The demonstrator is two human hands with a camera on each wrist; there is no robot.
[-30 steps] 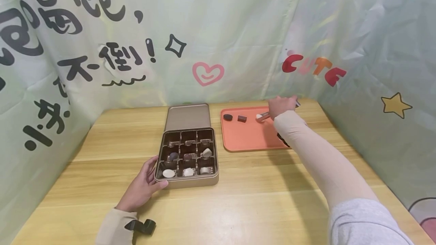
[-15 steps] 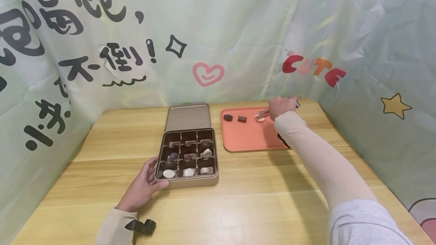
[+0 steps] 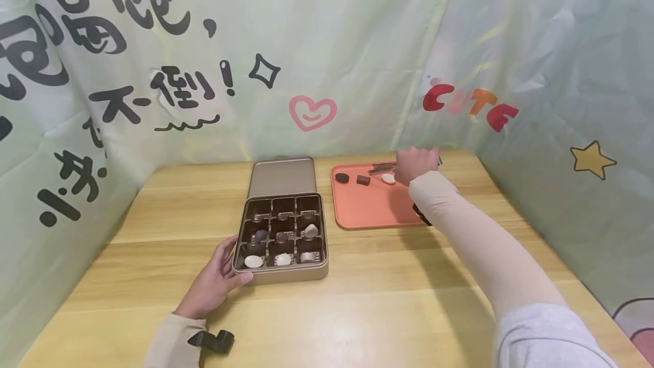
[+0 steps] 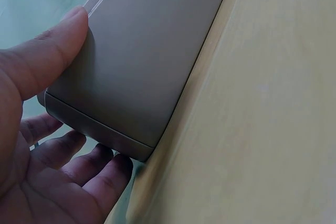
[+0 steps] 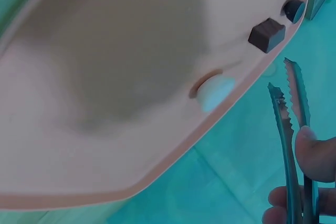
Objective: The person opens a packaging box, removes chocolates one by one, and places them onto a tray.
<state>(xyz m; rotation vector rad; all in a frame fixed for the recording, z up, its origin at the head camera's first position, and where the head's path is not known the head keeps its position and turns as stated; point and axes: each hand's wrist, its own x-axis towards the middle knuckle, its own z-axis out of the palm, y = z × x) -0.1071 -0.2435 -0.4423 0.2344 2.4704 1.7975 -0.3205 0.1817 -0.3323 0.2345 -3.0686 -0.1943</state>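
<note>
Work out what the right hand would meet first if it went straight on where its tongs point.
Probably the brown block on the orange tray: in the right wrist view it lies ahead of the tongs in the right hand. Depth is unclear, so they might pass above it.

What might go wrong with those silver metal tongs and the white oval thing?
The rounded white oval piece could slip when the toothed silver metal tongs pinch it. It also lies near the rim of the rectangular orange tray, so a nudge might knock it off.
</note>
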